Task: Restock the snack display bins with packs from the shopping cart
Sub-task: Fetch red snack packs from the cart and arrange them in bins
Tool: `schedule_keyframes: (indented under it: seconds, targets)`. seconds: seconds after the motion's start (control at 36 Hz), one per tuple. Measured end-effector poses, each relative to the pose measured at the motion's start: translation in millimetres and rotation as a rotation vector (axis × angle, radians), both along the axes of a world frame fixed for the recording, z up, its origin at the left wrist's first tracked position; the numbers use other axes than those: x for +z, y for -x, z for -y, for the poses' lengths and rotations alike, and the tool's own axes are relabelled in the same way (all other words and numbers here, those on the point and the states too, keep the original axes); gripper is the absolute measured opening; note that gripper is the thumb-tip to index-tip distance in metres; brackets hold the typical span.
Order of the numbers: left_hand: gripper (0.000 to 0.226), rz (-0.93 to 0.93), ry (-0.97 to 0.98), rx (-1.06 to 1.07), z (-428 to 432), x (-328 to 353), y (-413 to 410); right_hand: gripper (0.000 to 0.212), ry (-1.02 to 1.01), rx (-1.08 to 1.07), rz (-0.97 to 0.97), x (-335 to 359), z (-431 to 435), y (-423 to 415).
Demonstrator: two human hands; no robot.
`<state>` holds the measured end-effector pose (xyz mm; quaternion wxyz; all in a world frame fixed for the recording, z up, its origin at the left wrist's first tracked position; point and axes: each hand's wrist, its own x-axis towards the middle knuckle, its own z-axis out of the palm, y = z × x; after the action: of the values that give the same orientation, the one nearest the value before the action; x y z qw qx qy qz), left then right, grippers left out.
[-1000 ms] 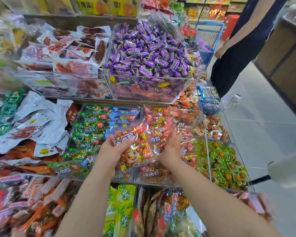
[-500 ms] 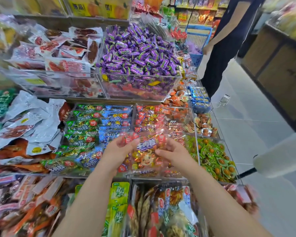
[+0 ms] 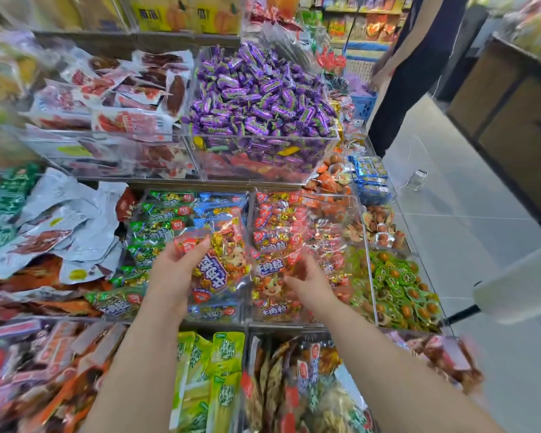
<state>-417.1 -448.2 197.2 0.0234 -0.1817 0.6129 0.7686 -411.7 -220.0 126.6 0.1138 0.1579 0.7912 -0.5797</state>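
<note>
From your head camera, your left hand (image 3: pixel 175 270) grips a snack pack (image 3: pixel 221 264). The thumb is folded over its top left corner and the fingers are underneath. The pack is a crinkly clear plastic pouch with red corners and a purple label, stuffed with small sweets in gold and red foil. It tilts above the seam between two clear hard-walled bins on the surface.

Your right hand (image 3: pixel 310 281) reaches over the right-hand bin (image 3: pixel 365 242), its fingertips among the glossy red packs (image 3: pixel 278 232) heaped there. That part is blurred, so you cannot tell whether the fingers pinch a pack or only rest on it.

The bin to the left holds the same kind of pouch in green and blue (image 3: pixel 169 220), laid in overlapping rows. Further right sit round, flat green packets (image 3: pixel 397 285) with orange centres.

On the tier above, a deep clear box is piled with purple twist-wrapped candies (image 3: pixel 263 95), and flat vacuum-sealed meat packs (image 3: pixel 122 98) lie beside it. Below your forearms stand long yellow-green pouches (image 3: pixel 213 376).

On the pale tiled floor (image 3: pixel 466 220) to the right, another person (image 3: pixel 416 73) in dark clothes stands next to a blue basket (image 3: pixel 362 103).
</note>
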Motion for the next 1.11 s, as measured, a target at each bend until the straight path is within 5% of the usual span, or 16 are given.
schedule_keyframes:
  seconds: [0.17, 0.39, 0.58, 0.69, 0.81, 1.11]
  targets:
    - [0.009, 0.024, -0.037, -0.043, 0, -3, -4, 0.11, -0.243, 0.051, 0.034, -13, 5, 3]
    - [0.011, 0.052, -0.06, -0.016, 4, -9, -2, 0.059, -0.209, 0.046, 0.077, -8, -12, 7]
    - [0.016, 0.05, -0.058, -0.052, 3, -10, 1, 0.025, 0.013, -0.003, -0.12, -4, -24, 5]
    - [0.02, 0.043, -0.059, -0.085, 4, -7, 3, 0.037, 0.166, -0.178, -0.146, 3, -24, 19]
    - [0.017, 0.071, -0.033, -0.088, 4, -8, 4, 0.056, -0.112, 0.042, -0.135, -1, -12, 26]
    - [0.012, 0.1, 0.045, -0.272, -22, -14, -4, 0.101, 0.087, 0.039, -0.036, -19, 1, 19]
